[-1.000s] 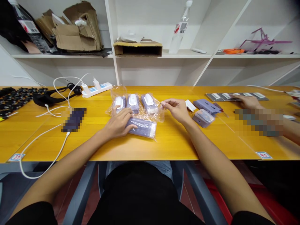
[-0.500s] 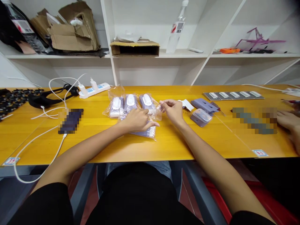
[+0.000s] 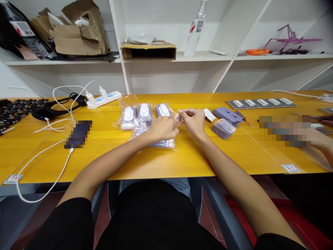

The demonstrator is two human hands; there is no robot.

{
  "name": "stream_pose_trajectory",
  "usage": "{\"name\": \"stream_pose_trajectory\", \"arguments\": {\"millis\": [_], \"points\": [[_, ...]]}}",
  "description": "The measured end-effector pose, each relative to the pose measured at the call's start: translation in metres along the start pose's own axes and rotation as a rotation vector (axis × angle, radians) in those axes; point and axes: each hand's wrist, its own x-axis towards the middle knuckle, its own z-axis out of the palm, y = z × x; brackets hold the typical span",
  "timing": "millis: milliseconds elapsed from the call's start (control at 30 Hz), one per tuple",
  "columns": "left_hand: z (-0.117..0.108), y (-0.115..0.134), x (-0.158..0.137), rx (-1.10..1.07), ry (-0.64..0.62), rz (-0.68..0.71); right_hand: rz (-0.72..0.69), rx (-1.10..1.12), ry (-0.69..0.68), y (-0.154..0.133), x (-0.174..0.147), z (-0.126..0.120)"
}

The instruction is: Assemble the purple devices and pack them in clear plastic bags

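Three lavender containers with white lids lie in clear plastic bags on the table; the left container point(image 3: 128, 116), middle container point(image 3: 144, 113) and right container point(image 3: 163, 110) stand side by side. My right hand point(image 3: 194, 122) pinches the edge of the clear plastic bag point(image 3: 178, 119) around the right one. Close by, my left hand point(image 3: 163, 129) has its fingers curled in at the same bag's near side, and its fingertips are partly hidden. Beneath my left hand and wrist lies another bagged lavender piece point(image 3: 166, 143), partly covered.
Right of my hands are a lavender box with a clear lid point(image 3: 224, 128), a perforated lavender part point(image 3: 226, 115) and a white comb-like piece point(image 3: 208, 114). A phone point(image 3: 78, 134) and power strip point(image 3: 104, 99) are left. Another person's hand point(image 3: 318, 139) works at far right.
My left hand has moved right and slightly up, its thumb drawn in, closer to my right hand. My right hand keeps its pinch on the bag. The other person's hand has shifted left.
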Motion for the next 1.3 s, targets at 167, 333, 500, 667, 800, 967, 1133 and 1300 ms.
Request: {"name": "stream_pose_trajectory", "arguments": {"millis": [167, 333, 500, 667, 800, 967, 1133, 1300], "points": [[0.002, -0.019, 0.005, -0.213, 0.015, 0.033, 0.054, 0.066, -0.105, 0.001, 0.008, -0.012], [0.003, -0.04, 0.021, -0.354, -0.02, 0.033, 0.138, 0.097, -0.127, 0.003, 0.012, -0.013], [0.004, -0.053, 0.028, -0.466, -0.059, -0.01, 0.189, 0.094, -0.074, 0.006, 0.013, -0.011], [0.004, -0.047, 0.02, -0.518, -0.127, 0.13, 0.231, 0.095, 0.102, 0.012, 0.017, -0.009], [0.006, -0.033, 0.013, -0.357, 0.014, 0.098, 0.189, 0.107, 0.054, 0.01, 0.012, -0.005], [0.007, -0.027, 0.013, -0.243, 0.11, 0.109, 0.072, 0.129, -0.103, 0.001, 0.006, -0.008], [0.001, -0.037, 0.018, -0.393, 0.148, 0.12, 0.086, 0.131, -0.128, -0.004, 0.009, -0.017], [-0.012, -0.042, 0.018, -0.436, 0.07, 0.241, 0.116, 0.13, -0.206, -0.01, 0.011, -0.024]]}}
